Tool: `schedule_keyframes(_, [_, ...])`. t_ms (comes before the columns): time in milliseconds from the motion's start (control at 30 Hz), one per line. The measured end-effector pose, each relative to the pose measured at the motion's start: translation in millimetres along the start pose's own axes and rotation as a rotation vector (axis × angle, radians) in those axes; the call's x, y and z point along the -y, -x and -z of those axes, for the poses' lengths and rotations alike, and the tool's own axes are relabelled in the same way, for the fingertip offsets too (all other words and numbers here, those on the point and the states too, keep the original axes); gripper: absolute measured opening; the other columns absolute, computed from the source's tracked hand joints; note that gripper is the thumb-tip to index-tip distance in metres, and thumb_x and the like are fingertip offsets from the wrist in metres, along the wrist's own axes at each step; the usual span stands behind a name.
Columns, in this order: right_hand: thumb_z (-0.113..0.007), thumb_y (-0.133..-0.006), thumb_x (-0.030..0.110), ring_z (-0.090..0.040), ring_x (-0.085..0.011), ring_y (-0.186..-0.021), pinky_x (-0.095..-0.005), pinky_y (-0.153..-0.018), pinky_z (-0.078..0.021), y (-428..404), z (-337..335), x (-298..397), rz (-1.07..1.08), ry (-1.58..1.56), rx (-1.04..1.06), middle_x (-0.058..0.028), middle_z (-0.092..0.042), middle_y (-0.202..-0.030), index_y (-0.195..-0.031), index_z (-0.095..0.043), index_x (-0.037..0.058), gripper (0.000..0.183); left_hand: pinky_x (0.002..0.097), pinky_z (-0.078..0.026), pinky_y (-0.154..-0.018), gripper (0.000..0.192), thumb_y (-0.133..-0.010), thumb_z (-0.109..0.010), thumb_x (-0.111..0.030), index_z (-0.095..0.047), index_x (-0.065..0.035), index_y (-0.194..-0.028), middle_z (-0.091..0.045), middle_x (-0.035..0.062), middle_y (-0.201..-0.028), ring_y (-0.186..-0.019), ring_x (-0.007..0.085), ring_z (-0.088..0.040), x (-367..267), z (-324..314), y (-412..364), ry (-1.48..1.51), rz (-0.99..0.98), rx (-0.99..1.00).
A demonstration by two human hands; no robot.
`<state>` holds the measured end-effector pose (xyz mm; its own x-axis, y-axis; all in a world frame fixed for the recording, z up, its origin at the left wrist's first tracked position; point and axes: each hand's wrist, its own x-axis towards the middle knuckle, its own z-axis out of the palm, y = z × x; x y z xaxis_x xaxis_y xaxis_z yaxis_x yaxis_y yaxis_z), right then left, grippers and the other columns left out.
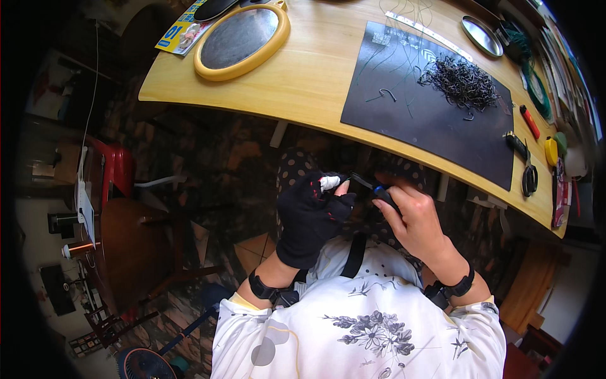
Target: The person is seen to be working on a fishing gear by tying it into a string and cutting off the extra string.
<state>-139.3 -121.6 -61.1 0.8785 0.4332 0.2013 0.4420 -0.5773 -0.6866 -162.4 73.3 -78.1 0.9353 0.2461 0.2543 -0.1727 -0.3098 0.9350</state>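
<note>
My left hand (315, 213) wears a black fingerless glove, with white tape (330, 182) around one finger. Its thumb and fingertips pinch a small dark item, too small to identify, over my lap. In my right hand (414, 213), bare, is a slim hand tool (378, 189) with a dark blue handle and a narrow metal end. That metal end meets or nearly meets the item at the left fingertips. Beyond both hands, on the table, a black mat (426, 128) bears a pile of dark fish hooks (461, 83), a separate hook (388, 94) and thin green fishing line (411, 106).
The wooden table's edge (303, 116) runs just beyond my hands. Scissors (529, 175), a black-handled cutter (515, 143), a red lighter (529, 121) and a metal dish (482, 35) lie at right. A yellow-framed mirror (241, 42) lies at left; a wooden chair (137, 246) stands left of me.
</note>
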Motion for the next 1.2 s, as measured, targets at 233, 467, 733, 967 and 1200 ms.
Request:
schedule_keyframes(233, [-0.071,-0.085,0.01,-0.062,-0.0379,-0.075,-0.0422,-0.065,-0.0511,-1.3,-4.8,3.1,0.033,0.008,-0.026,-0.0185,-0.063,-0.091,-0.086,-0.06,-0.0035,0.018,0.0292,-0.052,-0.066,0.014,-0.08,-0.076,-0.004,-0.071,-0.0027,-0.093,-0.069,0.0088,-0.083,-0.071,0.0202,-0.067,4.1,0.5,1.6,-0.076,-0.075,0.008])
schedule_keyframes(467, [-0.072,-0.086,0.014,-0.059,-0.0359,-0.068,-0.0419,-0.059,-0.0477,-2.1,-3.3,5.1,0.052,0.109,0.006,-0.0165,-0.055,-0.079,-0.08,-0.057,-0.0014,0.023,0.0291,-0.052,-0.065,0.014,-0.079,-0.076,-0.005,-0.071,-0.0032,-0.093,-0.069,0.0082,-0.084,-0.07,0.0196,-0.066,4.8,0.8,2.6,-0.064,-0.087,0.008])
schedule_keyframes(733, [-0.074,-0.085,0.021,-0.056,-0.036,-0.062,-0.0415,-0.056,-0.0465,0.6,2.3,-4.9,0.046,0.126,-0.08,-0.0155,-0.055,-0.072,-0.073,-0.056,0.0002,0.03,0.0317,-0.051,-0.065,0.012,-0.083,-0.072,-0.011,-0.07,-0.0025,-0.092,-0.068,0.009,-0.08,-0.073,0.0182,-0.068,-2.4,14.7,-10.2,-0.268,-0.151,0.165])
schedule_keyframes(967, [-0.073,-0.087,0.021,-0.056,-0.036,-0.061,-0.0409,-0.054,-0.0449,6.4,-2.1,-4.3,-0.007,0.019,-0.002,-0.0158,-0.054,-0.071,-0.073,-0.056,-0.0004,0.031,0.0297,-0.046,-0.064,0.032,-0.101,-0.053,-0.031,-0.064,-0.0028,-0.09,-0.062,0.0038,-0.076,-0.068,0.0148,-0.058,7.7,13.8,-0.9,0.096,0.389,0.237])
schedule_keyframes(1200, [-0.073,-0.087,0.022,-0.055,-0.0353,-0.059,-0.0399,-0.053,-0.046,7.0,-6.9,0.9,0.084,0.002,0.047,-0.0156,-0.054,-0.072,-0.073,-0.056,-0.0006,0.032,0.0252,-0.03,-0.051,0.041,-0.103,-0.049,-0.041,-0.043,-0.016,-0.071,-0.035,-0.0042,-0.063,-0.054,0.0092,-0.034,28.8,13.8,-4.6,1.543,0.897,0.257])
